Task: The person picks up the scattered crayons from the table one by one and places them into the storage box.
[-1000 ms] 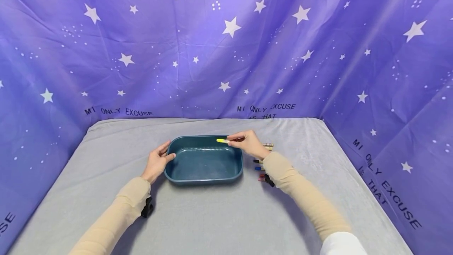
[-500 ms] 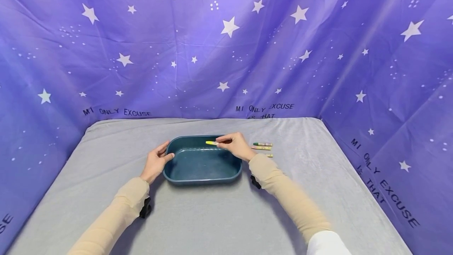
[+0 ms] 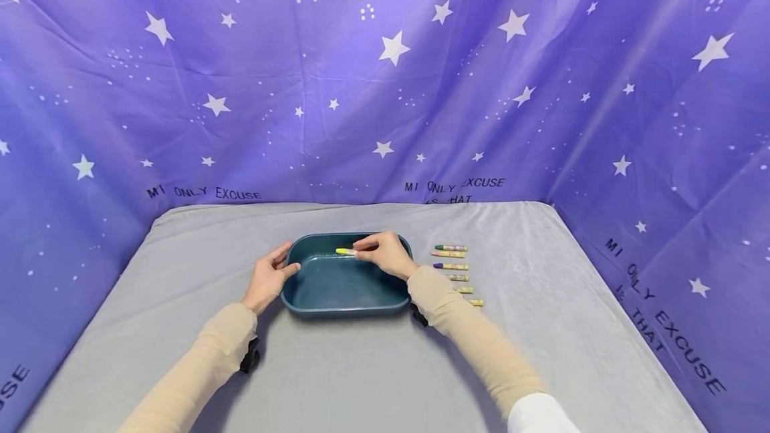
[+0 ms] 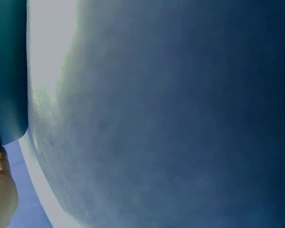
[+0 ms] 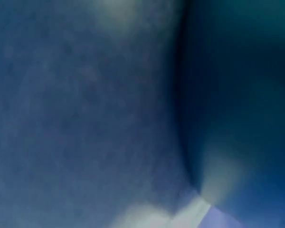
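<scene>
In the head view, a dark teal plastic basin (image 3: 345, 312) sits mid-table. My left hand (image 3: 267, 278) holds its left end, thumb over the rim and fingers along the outer wall. Above the basin's inside, my right hand (image 3: 388, 256) pinches a yellow crayon (image 3: 345, 252) between thumb and fingertips, its tip pointing left. The left wrist view catches the basin's wall (image 4: 7, 61) and part of my left hand (image 4: 2, 190). A blurred basin side (image 5: 237, 95) fills the right of the right wrist view, where no fingers show.
Right of the basin, several crayons lie in a column, among them a green one (image 3: 452, 248) and a purple-tipped one (image 3: 451, 266). My right sleeve (image 3: 451, 303) covers part of the nearer ones. A grey cloth (image 3: 337, 379) covers the table, and a purple star curtain (image 3: 337, 72) surrounds it.
My right hand has moved left and slightly lower over the basin with the yellow crayon, uncovering more of the crayons on the right. The left hand has kept its hold on the basin.
</scene>
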`<state>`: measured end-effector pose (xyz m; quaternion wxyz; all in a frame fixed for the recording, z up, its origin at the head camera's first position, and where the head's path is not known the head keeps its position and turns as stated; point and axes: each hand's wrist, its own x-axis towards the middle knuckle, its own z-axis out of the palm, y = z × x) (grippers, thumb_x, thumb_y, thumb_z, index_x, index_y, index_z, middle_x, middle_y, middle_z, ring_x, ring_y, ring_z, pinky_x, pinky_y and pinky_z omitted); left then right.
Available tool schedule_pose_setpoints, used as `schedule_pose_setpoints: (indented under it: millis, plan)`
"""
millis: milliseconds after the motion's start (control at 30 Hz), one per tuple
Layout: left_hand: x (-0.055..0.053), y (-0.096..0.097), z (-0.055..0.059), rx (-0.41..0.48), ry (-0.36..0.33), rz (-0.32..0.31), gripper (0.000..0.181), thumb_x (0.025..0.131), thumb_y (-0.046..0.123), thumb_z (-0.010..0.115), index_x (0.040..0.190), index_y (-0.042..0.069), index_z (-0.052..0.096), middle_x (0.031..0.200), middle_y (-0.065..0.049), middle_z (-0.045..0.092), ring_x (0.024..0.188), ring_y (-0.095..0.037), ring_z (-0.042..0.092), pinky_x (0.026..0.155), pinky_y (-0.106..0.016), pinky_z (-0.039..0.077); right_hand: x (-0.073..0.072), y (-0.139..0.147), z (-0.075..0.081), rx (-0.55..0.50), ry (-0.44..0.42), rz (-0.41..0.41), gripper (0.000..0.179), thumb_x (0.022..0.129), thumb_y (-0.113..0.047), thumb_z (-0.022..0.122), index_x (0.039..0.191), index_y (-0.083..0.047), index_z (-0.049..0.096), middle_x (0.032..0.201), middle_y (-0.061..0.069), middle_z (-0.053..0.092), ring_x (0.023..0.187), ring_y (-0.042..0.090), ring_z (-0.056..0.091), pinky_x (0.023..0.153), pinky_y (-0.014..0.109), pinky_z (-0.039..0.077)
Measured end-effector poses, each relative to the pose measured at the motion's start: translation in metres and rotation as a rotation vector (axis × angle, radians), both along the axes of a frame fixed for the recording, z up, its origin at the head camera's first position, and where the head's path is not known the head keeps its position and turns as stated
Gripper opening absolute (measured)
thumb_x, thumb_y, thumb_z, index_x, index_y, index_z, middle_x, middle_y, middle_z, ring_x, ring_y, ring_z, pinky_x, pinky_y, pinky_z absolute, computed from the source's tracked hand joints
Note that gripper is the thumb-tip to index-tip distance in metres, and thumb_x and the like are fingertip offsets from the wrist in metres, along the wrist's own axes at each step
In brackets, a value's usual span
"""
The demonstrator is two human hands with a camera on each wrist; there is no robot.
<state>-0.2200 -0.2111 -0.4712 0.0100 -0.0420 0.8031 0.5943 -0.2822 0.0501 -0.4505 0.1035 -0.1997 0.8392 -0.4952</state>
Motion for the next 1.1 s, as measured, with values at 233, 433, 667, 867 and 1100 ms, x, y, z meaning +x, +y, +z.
schedule_pose_setpoints:
  millis: [233, 433, 667, 867, 1100]
  plan:
    - [-0.0013, -0.0012, 0.0011, 0.014, 0.007, 0.008, 0.060, 0.087, 0.006, 0.059, 0.142, 0.005, 0.034, 0.140, -0.021, 0.040, 0.126, -0.030, 0.043, 0.096, -0.027, 0.044, 0.0011, -0.0054, -0.0007, 0.091, 0.012, -0.022, 0.021, 0.077, -0.011, 0.072, 0.098, -0.009, 0.073, 0.095, 0.005, 0.071, 0.085, 0.013, 0.066, 0.071, 0.022, 0.055]
    - [-0.0009, -0.0010, 0.0012, 0.006, 0.011, 0.003, 0.060, 0.087, 0.005, 0.059, 0.142, 0.005, 0.033, 0.140, -0.020, 0.040, 0.126, -0.029, 0.044, 0.096, -0.027, 0.044, -0.0008, -0.0060, -0.0020, 0.175, 0.032, -0.053, 0.018, 0.074, -0.010, 0.075, 0.093, -0.008, 0.074, 0.091, 0.005, 0.072, 0.084, 0.014, 0.067, 0.072, 0.023, 0.055]
    - [-0.0012, -0.0008, -0.0013, 0.007, 0.002, 0.000, 0.061, 0.088, 0.007, 0.059, 0.142, 0.006, 0.033, 0.141, -0.020, 0.039, 0.127, -0.029, 0.042, 0.099, -0.034, 0.042, -0.0034, -0.0036, -0.0069, 0.196, 0.053, -0.094, 0.019, 0.076, -0.012, 0.073, 0.095, -0.011, 0.074, 0.090, 0.003, 0.072, 0.083, 0.014, 0.067, 0.071, 0.023, 0.054]
    - [-0.0010, -0.0011, -0.0013, 0.019, 0.003, 0.005, 0.060, 0.087, 0.006, 0.059, 0.142, 0.006, 0.034, 0.140, -0.020, 0.040, 0.127, -0.029, 0.042, 0.098, -0.032, 0.042, -0.0034, -0.0038, -0.0069, 0.189, 0.066, -0.073, 0.023, 0.078, -0.011, 0.071, 0.101, -0.009, 0.072, 0.096, 0.005, 0.071, 0.088, 0.016, 0.066, 0.074, 0.025, 0.054]
    - [-0.0003, -0.0013, 0.0007, 0.016, 0.006, 0.002, 0.060, 0.088, 0.006, 0.059, 0.142, 0.005, 0.033, 0.140, -0.021, 0.040, 0.127, -0.030, 0.042, 0.096, -0.026, 0.044, -0.0026, -0.0047, -0.0069, 0.168, 0.060, -0.067, 0.028, 0.080, -0.012, 0.070, 0.108, -0.009, 0.069, 0.100, 0.005, 0.070, 0.091, 0.017, 0.066, 0.075, 0.024, 0.054]
